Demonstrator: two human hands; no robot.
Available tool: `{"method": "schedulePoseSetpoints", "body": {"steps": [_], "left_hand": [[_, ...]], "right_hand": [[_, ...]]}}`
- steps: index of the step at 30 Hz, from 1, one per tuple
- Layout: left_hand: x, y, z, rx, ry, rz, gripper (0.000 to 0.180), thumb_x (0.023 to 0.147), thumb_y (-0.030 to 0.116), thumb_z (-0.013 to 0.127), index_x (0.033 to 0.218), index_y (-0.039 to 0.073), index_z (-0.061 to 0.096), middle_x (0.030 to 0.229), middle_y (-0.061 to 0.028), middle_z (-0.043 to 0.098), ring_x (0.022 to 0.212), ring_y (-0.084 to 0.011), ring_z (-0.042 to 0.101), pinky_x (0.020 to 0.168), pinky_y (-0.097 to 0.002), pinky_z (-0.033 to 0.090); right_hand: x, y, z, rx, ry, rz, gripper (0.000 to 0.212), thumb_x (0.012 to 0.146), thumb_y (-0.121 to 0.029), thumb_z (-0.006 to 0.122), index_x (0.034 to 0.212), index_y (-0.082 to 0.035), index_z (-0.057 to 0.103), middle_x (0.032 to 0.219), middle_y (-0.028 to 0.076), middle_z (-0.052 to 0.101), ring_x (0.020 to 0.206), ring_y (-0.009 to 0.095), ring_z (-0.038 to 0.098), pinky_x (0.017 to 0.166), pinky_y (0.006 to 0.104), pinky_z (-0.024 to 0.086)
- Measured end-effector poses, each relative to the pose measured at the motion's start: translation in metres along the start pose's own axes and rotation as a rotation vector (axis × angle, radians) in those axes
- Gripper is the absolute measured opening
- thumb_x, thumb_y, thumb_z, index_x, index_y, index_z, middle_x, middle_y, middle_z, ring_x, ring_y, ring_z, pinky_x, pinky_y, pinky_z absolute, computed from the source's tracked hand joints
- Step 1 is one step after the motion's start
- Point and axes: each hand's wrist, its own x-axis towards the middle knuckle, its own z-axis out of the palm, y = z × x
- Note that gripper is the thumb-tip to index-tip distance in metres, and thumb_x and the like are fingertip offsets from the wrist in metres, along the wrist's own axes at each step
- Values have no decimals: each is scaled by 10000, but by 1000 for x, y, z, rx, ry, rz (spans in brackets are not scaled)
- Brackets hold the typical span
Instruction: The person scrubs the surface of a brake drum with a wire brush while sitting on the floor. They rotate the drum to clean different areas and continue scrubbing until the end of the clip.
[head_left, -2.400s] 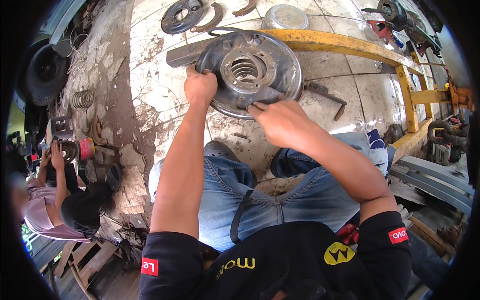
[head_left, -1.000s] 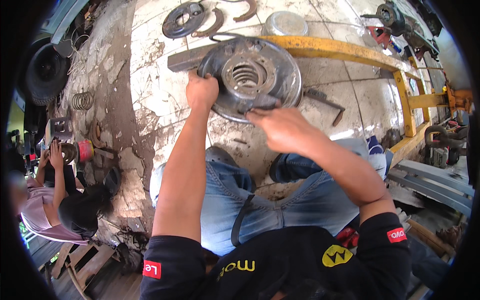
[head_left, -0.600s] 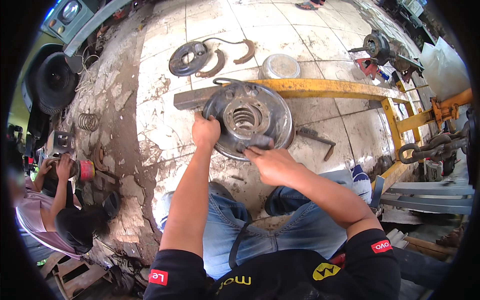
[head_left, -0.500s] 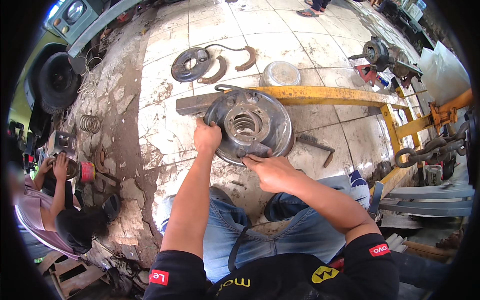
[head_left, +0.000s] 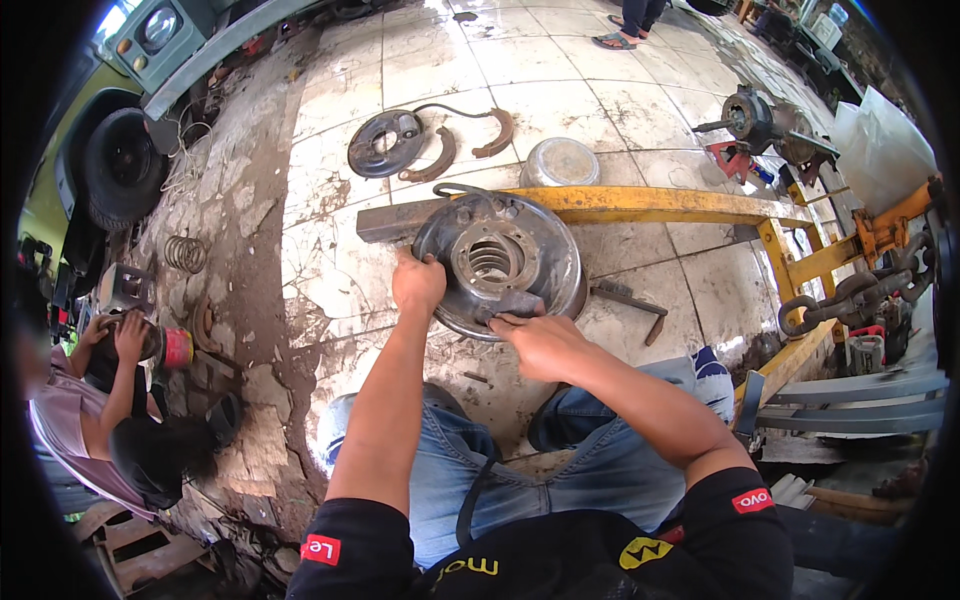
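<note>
A round black brake backing plate (head_left: 548, 240) lies in front of me, tilted, its rim resting by the yellow beam. Coils of a spring (head_left: 490, 258) show through its centre hole. My left hand (head_left: 418, 284) is closed on the plate's left rim, thumb on top. At the near edge, my right hand (head_left: 545, 343) presses a dark grey flat piece (head_left: 517, 303) against the plate's face; it resembles folded sandpaper, but I cannot tell for sure. Some fingers of that hand are hidden. A wire brush (head_left: 630, 298) lies on the tiles just right of the plate.
The yellow steel beam (head_left: 660, 204) crosses behind the plate. Beyond lie another backing plate (head_left: 376, 158), two curved brake shoes (head_left: 437, 160) and a round metal pan (head_left: 562, 163). A heavy chain (head_left: 855, 298) hangs at right. A co-worker (head_left: 100, 400) handles a part at left.
My view has shifted slightly, so the whole scene sits a little lower. Both hands keep nearly the same places on the plate, with the grey piece still under my right fingers.
</note>
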Motion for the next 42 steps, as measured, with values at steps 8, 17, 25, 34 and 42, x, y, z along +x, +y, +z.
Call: {"method": "schedulePoseSetpoints", "body": {"steps": [8, 17, 25, 34, 42], "left_hand": [[-4, 1, -6, -30, -12, -67, 512, 905, 263, 549, 1338, -3, 480, 1174, -276, 645, 1118, -405, 620, 981, -440, 466], [-15, 0, -3, -81, -14, -90, 489, 904, 270, 558, 1321, 22, 495, 1150, -256, 659, 1098, -404, 627, 955, -456, 476], [-18, -3, -2, -202, -27, -58, 418, 932, 259, 509, 1254, -4, 468, 1079, -259, 674, 1044, -396, 645, 912, -475, 490], [-15, -7, -3, -147, -13, -42, 463, 930, 271, 501, 1314, 16, 448, 1131, -245, 667, 1076, -380, 642, 931, -458, 495], [-19, 5, -5, -135, -31, -91, 544, 911, 278, 538, 1377, 10, 457, 1234, -245, 630, 1171, -378, 596, 1002, -432, 458]], "right_hand": [[1, -15, -22, 36, -126, 44, 583, 783, -65, 557, 1365, -50, 528, 1262, 167, 638, 1106, 333, 639, 911, 455, 518], [17, -26, -41, -94, -299, 137, 501, 810, -67, 531, 1307, -89, 592, 1113, 168, 696, 1076, 332, 651, 879, 448, 528], [21, -32, -13, -184, -200, 221, 486, 806, -67, 527, 1279, -127, 623, 1096, 191, 692, 1068, 359, 647, 888, 461, 523], [24, -38, -9, -191, -158, 237, 367, 813, -82, 545, 1156, -68, 676, 1086, 175, 699, 1066, 356, 651, 876, 455, 531], [3, -30, -3, -224, -78, 197, 435, 841, -93, 528, 1269, -91, 607, 1134, 160, 691, 1074, 325, 659, 877, 446, 537]]}}
